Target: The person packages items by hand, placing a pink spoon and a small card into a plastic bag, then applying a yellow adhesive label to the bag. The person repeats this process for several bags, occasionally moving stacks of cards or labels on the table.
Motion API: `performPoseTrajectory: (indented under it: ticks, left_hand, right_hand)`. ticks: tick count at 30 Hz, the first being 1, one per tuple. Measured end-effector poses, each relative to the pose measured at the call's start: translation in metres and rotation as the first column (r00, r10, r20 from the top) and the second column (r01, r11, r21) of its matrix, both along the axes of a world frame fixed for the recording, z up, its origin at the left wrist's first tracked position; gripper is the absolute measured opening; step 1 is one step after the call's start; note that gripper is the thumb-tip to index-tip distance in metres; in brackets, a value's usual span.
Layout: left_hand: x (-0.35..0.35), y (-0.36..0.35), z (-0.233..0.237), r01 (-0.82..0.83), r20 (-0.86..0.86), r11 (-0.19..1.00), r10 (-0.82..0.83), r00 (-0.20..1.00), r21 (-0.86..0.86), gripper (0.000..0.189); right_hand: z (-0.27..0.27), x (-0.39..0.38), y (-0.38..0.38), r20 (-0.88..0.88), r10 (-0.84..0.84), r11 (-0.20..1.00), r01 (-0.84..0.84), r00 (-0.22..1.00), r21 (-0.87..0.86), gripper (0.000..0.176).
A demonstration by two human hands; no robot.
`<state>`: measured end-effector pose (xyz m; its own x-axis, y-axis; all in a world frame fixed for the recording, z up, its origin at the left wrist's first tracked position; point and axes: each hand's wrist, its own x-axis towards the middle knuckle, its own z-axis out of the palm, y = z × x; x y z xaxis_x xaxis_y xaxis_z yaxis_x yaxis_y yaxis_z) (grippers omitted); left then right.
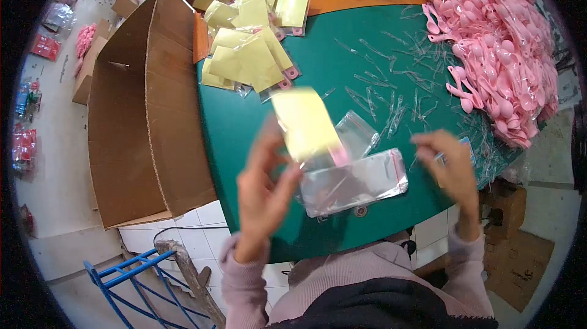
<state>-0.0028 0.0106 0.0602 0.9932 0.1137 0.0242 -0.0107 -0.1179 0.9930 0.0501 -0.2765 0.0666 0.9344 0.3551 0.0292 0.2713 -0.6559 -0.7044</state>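
Note:
My left hand (pixel 263 185) is blurred at the left of the green table, its fingers and thumb at the lower left of a yellow card packet (pixel 306 122). This packet is in a clear sleeve with a pink piece at its lower end, and it looks raised off the table. Below it lies a stack of clear plastic bags (pixel 358 183), with a smaller clear bag (pixel 358 135) behind. My right hand (pixel 449 167) hovers right of the stack, fingers bent and apart, holding nothing visible. A small blue printed item (pixel 468 150) shows partly behind it.
Several yellow card packets (pixel 247 60) are piled at the back left. Pink plastic spoons (pixel 507 54) heap up at the right. Clear plastic strips (pixel 391 100) are scattered over the green table (pixel 244 136). A cardboard box (pixel 147 109) flanks the left edge, near a blue metal frame (pixel 143 268).

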Motion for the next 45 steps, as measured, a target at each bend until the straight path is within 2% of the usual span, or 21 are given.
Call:
performPoseTrajectory:
  ticks: [2,4,5,7,12,14,19,21,23,25,28,30,31,33,35,36,37,39,41,42,45]
  left_hand:
    - [0.031,0.015,0.002,-0.081,0.09,0.993,0.089,0.992,-0.091,0.058]
    - [0.051,0.027,-0.006,-0.303,0.223,0.883,0.233,0.946,0.359,0.058]
    - [0.052,0.026,-0.008,-0.308,0.234,0.882,0.234,0.944,0.358,0.058]
    - [0.046,0.019,-0.014,-0.047,0.221,0.762,-0.127,0.967,0.646,0.051]
    - [0.03,-0.028,-0.048,0.05,0.058,0.715,-0.126,0.99,0.697,0.042]
    - [0.031,-0.034,-0.057,0.064,0.048,0.728,-0.133,0.99,0.683,0.04]
    - [0.044,-0.022,-0.06,0.344,-0.078,0.771,-0.361,0.929,0.536,0.04]
    - [0.041,-0.023,-0.064,0.298,-0.013,0.766,-0.354,0.935,0.57,0.039]
    - [0.038,-0.029,-0.063,0.252,0.052,0.76,-0.351,0.935,0.6,0.038]
    - [0.034,-0.039,-0.055,-0.028,0.218,0.713,-0.177,0.96,0.701,0.034]
    - [0.033,-0.037,-0.062,0.185,0.064,0.865,-0.241,0.968,0.467,0.031]
    - [0.035,-0.035,-0.055,0.255,0.024,0.863,-0.294,0.956,0.436,0.031]
    - [0.036,-0.034,-0.051,0.325,-0.014,0.856,-0.349,0.937,0.401,0.03]
    - [0.037,-0.033,-0.048,0.342,-0.031,0.861,-0.358,0.933,0.376,0.028]
    - [0.037,-0.034,-0.049,0.358,-0.047,0.866,-0.365,0.93,0.349,0.026]
    - [0.036,-0.034,-0.051,0.327,-0.033,0.873,-0.338,0.94,0.361,0.023]
    - [0.036,-0.035,-0.052,0.294,-0.014,0.88,-0.311,0.95,0.374,0.021]
    - [0.034,-0.037,-0.048,0.294,-0.032,0.857,-0.31,0.95,0.424,0.02]
    - [0.032,-0.038,-0.047,0.285,-0.057,0.835,-0.294,0.954,0.472,0.019]
    - [0.031,-0.038,-0.047,0.271,0.018,0.817,-0.325,0.946,0.509,0.019]
    - [0.034,-0.04,-0.051,0.184,0.18,0.804,-0.339,0.923,0.566,0.018]
  right_hand:
    - [-0.018,0.043,-0.046,0.281,-0.051,0.972,0.113,0.958,-0.206,0.022]
    - [-0.032,0.076,-0.084,0.46,0.032,0.864,0.207,0.888,-0.459,0.024]
    - [-0.035,0.085,-0.092,0.469,0.032,0.866,0.21,0.883,-0.454,0.024]
    - [-0.037,0.1,-0.098,0.375,0.045,0.809,0.187,0.926,-0.557,0.03]
    - [-0.066,0.128,-0.11,0.51,0.2,0.718,0.229,0.837,-0.658,0.018]
    - [-0.045,0.125,-0.101,0.35,0.125,0.809,0.109,0.928,-0.578,0.015]
    - [-0.026,0.14,-0.121,0.407,0.013,0.925,0.144,0.913,-0.352,0.019]
    - [-0.009,0.144,-0.134,0.147,-0.342,0.922,0.362,0.928,-0.138,0.022]
    - [0.005,0.14,-0.14,0.326,-0.301,0.918,0.364,0.896,-0.154,0.021]
    - [0.014,0.133,-0.138,0.492,-0.241,0.916,0.363,0.837,-0.169,0.021]
    - [0.019,0.124,-0.131,0.524,-0.299,0.919,0.389,0.797,-0.067,0.024]
    - [0.015,0.123,-0.136,0.179,-0.354,0.929,0.323,0.918,0.181,0.031]
    - [0.025,0.116,-0.123,0.18,-0.359,0.927,0.327,0.916,0.182,0.031]
    - [0.054,0.096,-0.075,-0.077,-0.128,0.891,0.149,0.989,0.43,0.035]
    - [0.042,0.107,-0.071,-0.08,-0.049,0.887,0.08,0.996,0.454,0.041]
    - [0.023,0.114,-0.08,0.148,-0.033,0.999,0.032,0.988,0.008,0.042]
    - [0.016,0.121,-0.083,0.338,0.083,0.894,0.079,0.938,-0.441,0.044]
    - [0.022,0.132,-0.084,0.216,0.038,0.872,0.073,0.976,-0.484,0.046]
    - [0.032,0.139,-0.083,-0.192,0.165,0.984,-0.174,0.967,-0.034,0.048]
    - [0.004,0.162,-0.107,0.031,0.09,0.826,-0.057,0.995,-0.561,0.052]
    - [0.032,0.152,-0.087,-0.173,0.129,0.858,-0.198,0.976,-0.475,0.056]
